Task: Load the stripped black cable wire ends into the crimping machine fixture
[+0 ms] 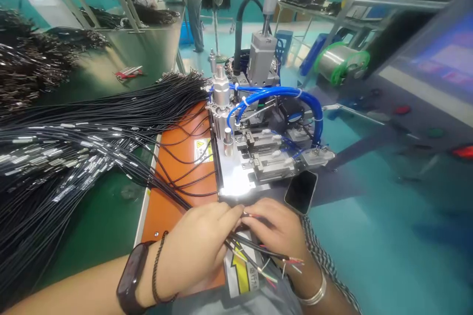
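Fingers (232, 212) of left hand (195, 251) and right hand (278, 230) pinch thin black cables (258, 250) — so bared coloured tips (293, 262) stick out free.

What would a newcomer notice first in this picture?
The huge heap of black cables covering the left side of the table. Then the metal machine with blue tubes in the middle, and just below it the left hand and right hand holding a few cables with coloured wire tips.

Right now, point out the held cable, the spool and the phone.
cable (258, 250), head view, black sheath near the stripped ends.
spool (342, 61), head view, wound silver wire.
phone (301, 191), head view, middle of the dark screen.
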